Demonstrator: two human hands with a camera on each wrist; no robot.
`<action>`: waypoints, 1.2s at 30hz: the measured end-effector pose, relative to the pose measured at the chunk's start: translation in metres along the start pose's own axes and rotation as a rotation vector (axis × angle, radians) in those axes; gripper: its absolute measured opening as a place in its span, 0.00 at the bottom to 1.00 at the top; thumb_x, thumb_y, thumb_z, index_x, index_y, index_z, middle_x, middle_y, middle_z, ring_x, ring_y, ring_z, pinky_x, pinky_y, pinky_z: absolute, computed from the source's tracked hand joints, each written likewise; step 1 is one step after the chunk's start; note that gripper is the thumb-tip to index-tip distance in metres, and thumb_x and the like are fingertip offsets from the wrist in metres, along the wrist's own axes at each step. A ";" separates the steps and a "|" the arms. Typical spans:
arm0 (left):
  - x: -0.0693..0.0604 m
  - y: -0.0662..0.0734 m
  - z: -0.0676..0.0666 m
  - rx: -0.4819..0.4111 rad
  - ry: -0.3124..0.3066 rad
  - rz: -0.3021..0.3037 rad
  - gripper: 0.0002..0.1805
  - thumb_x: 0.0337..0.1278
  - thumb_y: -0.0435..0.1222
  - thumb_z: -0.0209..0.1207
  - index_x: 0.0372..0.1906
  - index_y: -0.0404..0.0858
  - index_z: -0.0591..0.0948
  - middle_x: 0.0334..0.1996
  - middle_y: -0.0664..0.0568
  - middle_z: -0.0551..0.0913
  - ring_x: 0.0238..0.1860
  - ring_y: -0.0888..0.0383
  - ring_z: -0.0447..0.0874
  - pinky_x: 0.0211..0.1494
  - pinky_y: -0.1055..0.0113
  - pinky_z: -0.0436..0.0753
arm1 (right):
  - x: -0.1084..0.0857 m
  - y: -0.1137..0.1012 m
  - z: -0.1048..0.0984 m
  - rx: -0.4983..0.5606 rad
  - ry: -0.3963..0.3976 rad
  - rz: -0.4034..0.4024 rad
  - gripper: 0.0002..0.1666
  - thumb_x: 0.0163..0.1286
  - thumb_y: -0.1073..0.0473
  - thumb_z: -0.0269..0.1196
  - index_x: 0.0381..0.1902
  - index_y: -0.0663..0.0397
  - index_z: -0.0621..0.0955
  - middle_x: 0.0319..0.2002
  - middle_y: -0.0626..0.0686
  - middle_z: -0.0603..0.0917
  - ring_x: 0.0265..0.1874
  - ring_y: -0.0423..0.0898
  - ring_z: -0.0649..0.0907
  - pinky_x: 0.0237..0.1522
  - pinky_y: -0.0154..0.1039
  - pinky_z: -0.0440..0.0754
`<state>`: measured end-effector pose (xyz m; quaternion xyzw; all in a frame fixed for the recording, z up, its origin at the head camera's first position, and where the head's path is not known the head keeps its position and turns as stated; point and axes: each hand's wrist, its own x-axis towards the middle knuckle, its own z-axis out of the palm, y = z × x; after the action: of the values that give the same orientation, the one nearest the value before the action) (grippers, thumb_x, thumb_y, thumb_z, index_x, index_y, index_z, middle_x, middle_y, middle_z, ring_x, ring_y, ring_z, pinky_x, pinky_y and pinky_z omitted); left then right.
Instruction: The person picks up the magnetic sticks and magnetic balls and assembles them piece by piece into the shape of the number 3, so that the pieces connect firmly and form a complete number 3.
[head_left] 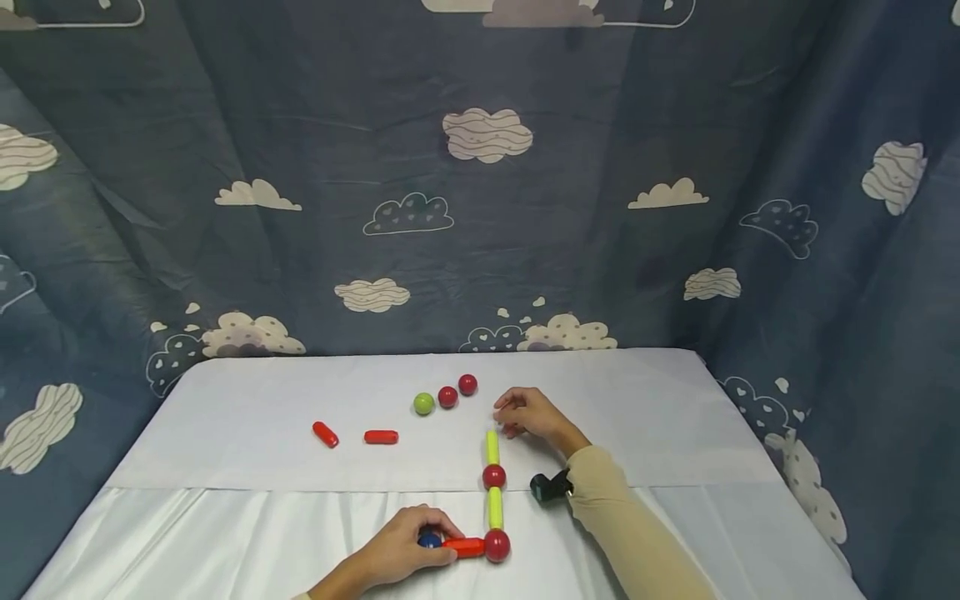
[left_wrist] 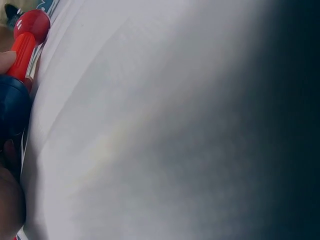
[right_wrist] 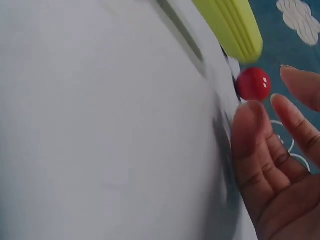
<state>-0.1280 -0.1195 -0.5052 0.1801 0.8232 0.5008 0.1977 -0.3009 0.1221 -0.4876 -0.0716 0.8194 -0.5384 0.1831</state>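
My left hand [head_left: 408, 546] grips a blue ball [head_left: 430, 540] and the red rod [head_left: 467, 547] joined to it; the rod's right end meets a red ball [head_left: 497, 546]. From that ball a chain runs away from me: a yellow-green rod [head_left: 495, 508], a red ball [head_left: 493, 476], then another yellow-green rod [head_left: 492, 447]. Just beyond the chain's far end is my right hand [head_left: 528, 412], empty, its fingers loosely bent. In the right wrist view the fingers of that hand [right_wrist: 280, 170] are apart, near the rod's tip [right_wrist: 242, 42]. The left wrist view shows the blue ball [left_wrist: 14, 106] partly.
Toward the back of the white table [head_left: 600, 383] lie a green ball [head_left: 423, 404] and two red balls [head_left: 447, 397], [head_left: 468, 384]. Two loose red rods [head_left: 326, 434], [head_left: 381, 437] lie left of them. A dark wrist camera [head_left: 550, 487] is on the right sleeve.
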 end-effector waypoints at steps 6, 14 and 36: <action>0.002 0.001 -0.001 -0.001 0.005 0.006 0.08 0.53 0.41 0.67 0.39 0.50 0.85 0.36 0.63 0.79 0.39 0.64 0.73 0.47 0.65 0.68 | 0.029 -0.011 -0.015 -0.079 -0.033 -0.005 0.14 0.63 0.64 0.66 0.46 0.59 0.80 0.35 0.54 0.80 0.27 0.47 0.79 0.32 0.37 0.81; 0.002 0.004 -0.003 -0.014 0.015 -0.013 0.08 0.51 0.39 0.68 0.39 0.49 0.85 0.36 0.62 0.79 0.39 0.63 0.73 0.48 0.64 0.68 | 0.055 -0.031 -0.013 -0.128 -0.094 -0.104 0.20 0.59 0.67 0.69 0.50 0.57 0.79 0.46 0.58 0.77 0.26 0.46 0.77 0.29 0.37 0.78; 0.001 0.000 -0.002 -0.038 0.001 -0.016 0.08 0.53 0.39 0.66 0.40 0.49 0.85 0.36 0.64 0.79 0.40 0.66 0.72 0.48 0.67 0.68 | 0.095 -0.054 0.012 -0.504 -0.355 -0.273 0.27 0.62 0.71 0.61 0.60 0.49 0.79 0.60 0.56 0.72 0.61 0.54 0.70 0.60 0.52 0.69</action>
<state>-0.1299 -0.1204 -0.5048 0.1698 0.8151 0.5146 0.2047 -0.3881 0.0596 -0.4645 -0.3162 0.8651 -0.3175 0.2257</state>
